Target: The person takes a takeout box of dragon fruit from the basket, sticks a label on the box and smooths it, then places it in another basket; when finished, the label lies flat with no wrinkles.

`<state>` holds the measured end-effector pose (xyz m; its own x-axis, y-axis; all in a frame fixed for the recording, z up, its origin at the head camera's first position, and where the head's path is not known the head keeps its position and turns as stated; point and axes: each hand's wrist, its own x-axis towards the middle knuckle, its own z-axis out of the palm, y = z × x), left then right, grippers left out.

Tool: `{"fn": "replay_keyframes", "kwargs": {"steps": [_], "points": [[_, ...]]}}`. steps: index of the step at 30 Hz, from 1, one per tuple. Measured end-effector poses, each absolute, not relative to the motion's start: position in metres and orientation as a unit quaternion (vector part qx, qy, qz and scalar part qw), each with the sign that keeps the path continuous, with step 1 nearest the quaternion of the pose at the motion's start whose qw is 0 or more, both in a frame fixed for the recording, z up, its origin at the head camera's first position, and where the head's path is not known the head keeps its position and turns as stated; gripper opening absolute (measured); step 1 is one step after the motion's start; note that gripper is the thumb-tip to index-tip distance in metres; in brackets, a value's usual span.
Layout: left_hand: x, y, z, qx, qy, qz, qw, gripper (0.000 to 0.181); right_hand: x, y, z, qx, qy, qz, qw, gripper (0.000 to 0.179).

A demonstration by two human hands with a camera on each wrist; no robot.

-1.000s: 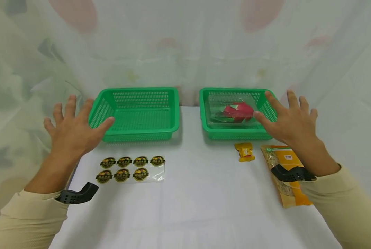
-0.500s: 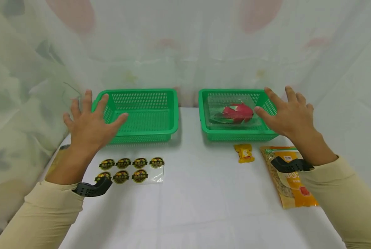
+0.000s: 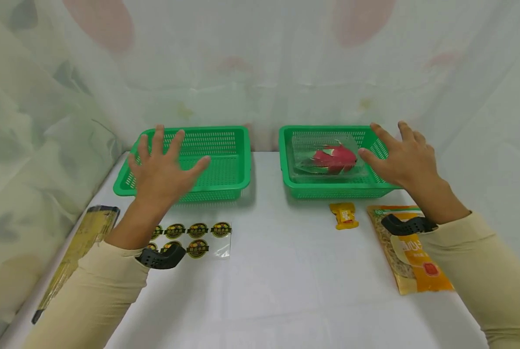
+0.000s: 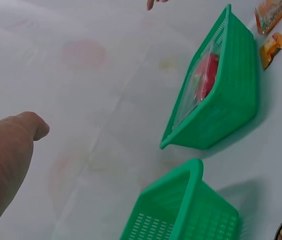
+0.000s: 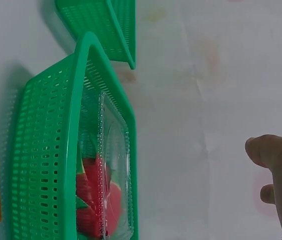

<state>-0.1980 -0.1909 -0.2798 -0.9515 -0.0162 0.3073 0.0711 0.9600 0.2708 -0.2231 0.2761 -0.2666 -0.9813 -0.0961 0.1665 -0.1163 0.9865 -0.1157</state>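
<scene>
My left hand (image 3: 161, 172) hovers with fingers spread over the left part of a green plastic basket (image 3: 242, 182), which holds nothing. On the right, my right hand (image 3: 408, 157), also spread and holding nothing, is raised by the right end of a second green basket (image 3: 303, 188). Inside that basket lie a red dragon fruit (image 3: 335, 159) and a clear plastic box (image 3: 301, 143). The left wrist view shows my left thumb (image 4: 11, 145) apart from both baskets. In the right wrist view my right thumb (image 5: 263, 150) stands well away from the basket wall (image 5: 41, 160).
A sheet of round black-and-gold stickers (image 3: 220, 248) lies before the left basket, partly hidden by my wrist. Farther left is a long yellowish flat pack (image 3: 81, 242) with dark ends. A small yellow packet (image 3: 344, 215) and an orange food bag (image 3: 417, 261) lie at right.
My left hand has moved right, from beside the left basket to over it, uncovering the yellowish pack and covering some stickers. The right hand has barely shifted.
</scene>
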Motion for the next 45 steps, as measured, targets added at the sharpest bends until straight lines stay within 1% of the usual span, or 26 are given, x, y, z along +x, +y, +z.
{"fn": "replay_keyframes", "kwargs": {"steps": [5,9,15,23,31,45], "points": [[-0.204,-0.172,-0.281,-0.02,-0.981,-0.138,0.136,0.091,-0.228,0.279,-0.269,0.055,-0.993,0.07,0.082,0.077],[-0.209,-0.157,-0.284,-0.029,-0.981,-0.143,0.129,0.092,-0.231,0.28,-0.27,0.053,-0.991,0.081,0.087,0.075],[-0.213,-0.142,-0.29,-0.039,-0.98,-0.151,0.123,0.09,-0.236,0.281,-0.274,0.05,-0.991,0.093,0.083,0.076],[-0.218,-0.127,-0.298,-0.052,-0.977,-0.162,0.126,0.087,-0.246,0.282,-0.273,0.059,-0.989,0.102,0.086,0.075],[-0.22,-0.111,-0.304,-0.065,-0.974,-0.181,0.121,0.089,-0.25,0.285,-0.275,0.064,-0.989,0.116,0.073,0.075],[-0.224,-0.088,-0.318,-0.104,-0.959,-0.22,0.145,0.086,-0.254,0.285,-0.279,0.067,-0.987,0.125,0.08,0.075]]}}
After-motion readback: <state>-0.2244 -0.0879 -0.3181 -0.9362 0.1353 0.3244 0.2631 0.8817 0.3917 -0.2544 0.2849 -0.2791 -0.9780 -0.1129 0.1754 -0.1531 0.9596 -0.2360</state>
